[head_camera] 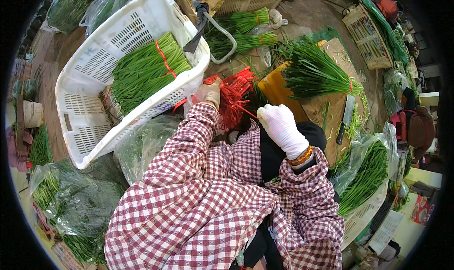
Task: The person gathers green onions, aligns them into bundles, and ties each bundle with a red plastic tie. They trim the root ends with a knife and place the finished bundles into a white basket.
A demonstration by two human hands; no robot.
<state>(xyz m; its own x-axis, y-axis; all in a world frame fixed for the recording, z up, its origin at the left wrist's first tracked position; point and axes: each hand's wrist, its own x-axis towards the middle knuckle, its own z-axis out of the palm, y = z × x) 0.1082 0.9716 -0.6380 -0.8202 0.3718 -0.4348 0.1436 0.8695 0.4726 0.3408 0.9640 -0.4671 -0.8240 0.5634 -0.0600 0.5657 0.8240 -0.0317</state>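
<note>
My left hand (211,92), in a pale glove, grips a bunch of red plastic ties (234,99) beside the white plastic crate (131,128). To its right my right hand (271,115), in a white striped glove, pinches one red tie stretched out from the bunch. Inside the crate lie green leafy stalks, like garlic chives (149,71), bound with a red tie. Another tied bundle of such greens (319,71) rests fanned out on a wooden board (312,108), above and right of my right hand. A knife (347,117) with a broad blade and black handle lies there among cut ends.
Two more tied bundles (244,41) lie beyond the ties, near a bent grey metal bar (227,35). Plastic-wrapped greens (81,199) stand at lower left, and an open bag of greens (367,177) sits at right. A yellow plastic piece (280,89) juts beside the board.
</note>
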